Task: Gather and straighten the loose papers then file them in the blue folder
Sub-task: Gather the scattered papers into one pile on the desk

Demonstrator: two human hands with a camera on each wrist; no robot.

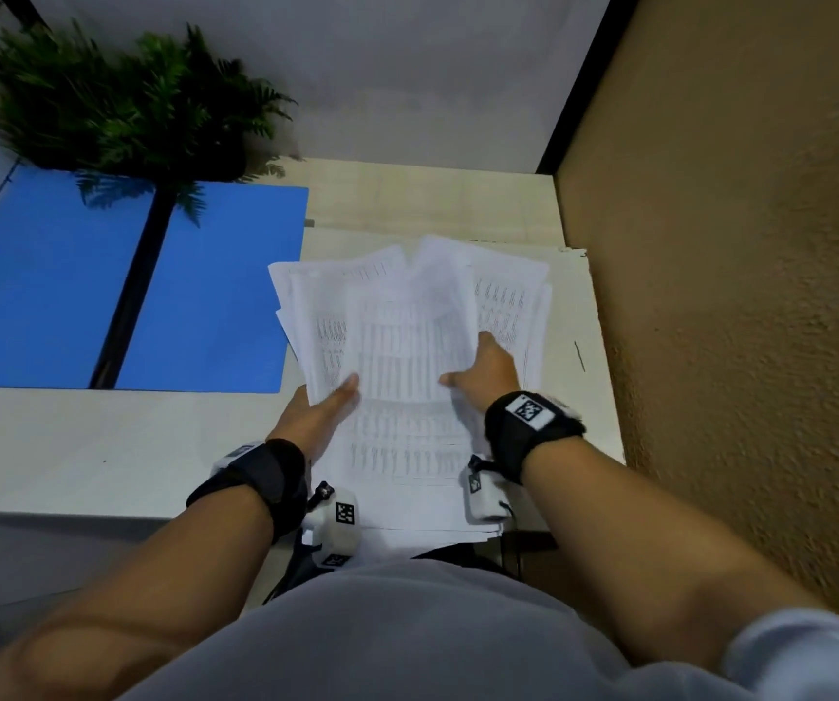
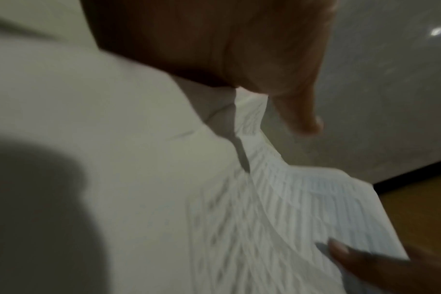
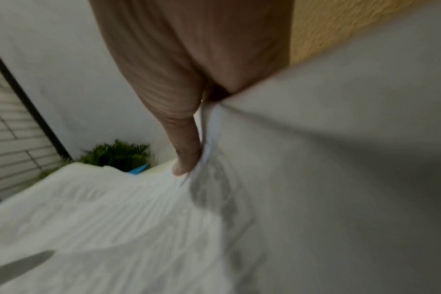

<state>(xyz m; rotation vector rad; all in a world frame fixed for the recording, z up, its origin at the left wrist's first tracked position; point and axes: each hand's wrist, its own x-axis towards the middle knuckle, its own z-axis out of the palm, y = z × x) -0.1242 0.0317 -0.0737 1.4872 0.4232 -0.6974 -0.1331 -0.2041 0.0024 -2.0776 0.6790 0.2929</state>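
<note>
Several printed loose papers (image 1: 407,336) are fanned out and lifted over more sheets lying flat on the white table (image 1: 78,447). My left hand (image 1: 326,407) holds the fan's lower left edge, thumb (image 2: 305,117) on top and fingers hidden under the paper (image 2: 277,208). At the lower right edge my right hand (image 1: 488,371) grips the fan, its thumb (image 3: 186,159) pressed against the sheets (image 3: 101,218) and its fingers hidden among them. The blue folder (image 1: 215,296) lies open to the left, its black spine (image 1: 129,296) showing.
A green fern plant (image 1: 124,103) stands behind the folder at the back left. A rough brown wall (image 1: 736,296) runs close along the table's right side. A grey wall closes the back. Flat sheets (image 1: 407,488) overhang the front edge near my body.
</note>
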